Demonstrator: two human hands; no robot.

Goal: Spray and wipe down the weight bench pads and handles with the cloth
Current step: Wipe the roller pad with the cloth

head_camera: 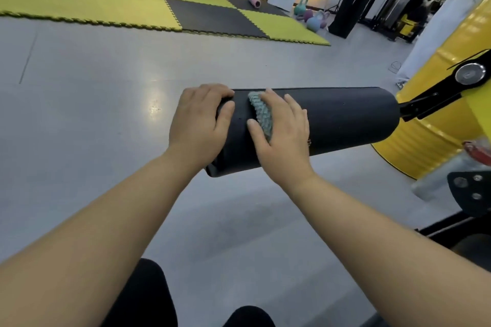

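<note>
Two-tone mats [106, 5] border grey floor [93, 114] beyond the black pad [345, 119].

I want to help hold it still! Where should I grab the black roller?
Probably the black roller's free left end, coming down from above, where the left hand curls over it. Its round shape lets fingers wrap the top, and the right end is fixed to a bracket. Keep off the cloth under the right hand.

Grey floor [106, 87] under foam mats [79, 2], kettlebells [314, 22]
</note>
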